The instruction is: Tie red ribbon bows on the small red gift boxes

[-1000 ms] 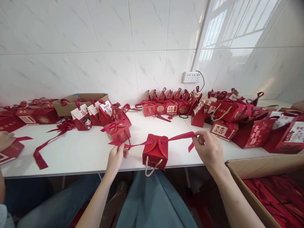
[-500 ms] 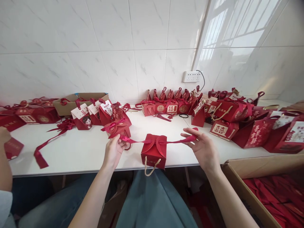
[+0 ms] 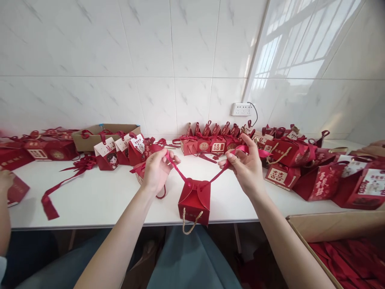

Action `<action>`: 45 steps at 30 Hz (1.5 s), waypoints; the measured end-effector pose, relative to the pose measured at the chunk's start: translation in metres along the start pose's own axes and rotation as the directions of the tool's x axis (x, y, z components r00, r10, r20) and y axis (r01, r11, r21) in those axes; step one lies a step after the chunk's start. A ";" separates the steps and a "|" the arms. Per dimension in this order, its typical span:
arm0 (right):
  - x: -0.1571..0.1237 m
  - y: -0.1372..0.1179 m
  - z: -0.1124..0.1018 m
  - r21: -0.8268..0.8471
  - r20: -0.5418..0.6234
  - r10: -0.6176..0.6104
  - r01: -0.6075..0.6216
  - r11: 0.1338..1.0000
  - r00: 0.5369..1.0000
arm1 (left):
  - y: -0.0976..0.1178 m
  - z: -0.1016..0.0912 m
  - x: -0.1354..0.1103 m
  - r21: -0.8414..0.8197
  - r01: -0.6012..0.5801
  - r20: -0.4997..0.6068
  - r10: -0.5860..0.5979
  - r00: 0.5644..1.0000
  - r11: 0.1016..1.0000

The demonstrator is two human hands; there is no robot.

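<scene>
A small red gift box (image 3: 195,202) with a twisted gold rope handle (image 3: 189,230) sits at the table's front edge before me. A red ribbon (image 3: 217,176) comes out of its top in two tails, drawn up in a V. My left hand (image 3: 158,170) pinches the left tail between thumb and fingers, above the box and to its left. On the other side my right hand (image 3: 245,166) grips the right tail, whose loose end sticks out past the fingers. Behind my left hand another red box (image 3: 137,170) is partly hidden.
Finished-looking red boxes line the white table (image 3: 114,200) at the back and right. A loose ribbon bundle (image 3: 82,164) lies left. An open carton (image 3: 303,224) of red ribbons stands lower right. Another person's hand (image 3: 5,180) is at the far left.
Both hands have risen and come closer together, so the ribbon tails, nearly level before, now slant upward from the box. The camera view has tilted up slightly.
</scene>
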State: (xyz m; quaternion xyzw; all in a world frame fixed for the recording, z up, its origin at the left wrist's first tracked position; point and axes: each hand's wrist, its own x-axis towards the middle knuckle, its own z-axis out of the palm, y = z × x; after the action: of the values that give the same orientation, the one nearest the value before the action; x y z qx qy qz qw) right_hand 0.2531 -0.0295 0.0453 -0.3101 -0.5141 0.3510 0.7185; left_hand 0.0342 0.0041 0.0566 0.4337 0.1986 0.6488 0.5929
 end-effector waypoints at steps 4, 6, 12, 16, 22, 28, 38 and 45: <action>0.009 -0.005 0.017 -0.078 0.203 0.110 -0.095 0.992 0.973 | 0.005 0.022 0.005 -0.014 -0.014 0.084 0.015 0.996 1.000; 0.011 -0.008 0.023 -0.144 0.270 0.151 -0.115 0.983 0.951 | 0.007 0.028 0.006 -0.014 -0.021 0.099 0.022 0.995 1.000; 0.017 -0.019 0.038 -0.241 0.327 0.132 -0.052 0.969 0.936 | 0.010 0.031 0.008 -0.018 -0.082 0.139 0.084 0.987 0.996; 0.022 -0.024 0.044 -0.244 0.287 0.080 -0.007 0.970 0.955 | 0.007 0.031 0.005 0.009 -0.096 0.200 0.092 0.975 0.995; 0.030 -0.021 0.052 -0.160 0.199 0.060 -0.028 0.987 0.978 | 0.004 0.036 0.001 0.136 -0.087 0.168 0.063 0.984 0.987; 0.034 -0.022 0.054 0.033 0.246 0.148 -0.161 0.986 0.958 | 0.008 0.040 0.002 0.304 -0.169 0.209 0.108 0.972 0.937; 0.034 -0.031 0.060 -0.019 0.226 0.006 -0.002 1.000 0.974 | 0.012 0.060 -0.009 0.469 -0.247 0.272 0.128 0.954 0.848; 0.028 -0.036 0.062 0.044 0.197 0.015 -0.024 0.999 0.980 | 0.011 0.061 -0.008 0.503 -0.180 0.232 0.069 0.970 0.846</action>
State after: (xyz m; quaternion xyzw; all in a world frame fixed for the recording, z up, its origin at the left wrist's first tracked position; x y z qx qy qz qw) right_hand 0.2066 -0.0218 0.1062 -0.2621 -0.5715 0.3987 0.6676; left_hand 0.0757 -0.0218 0.0950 0.6541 0.2757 0.5600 0.4273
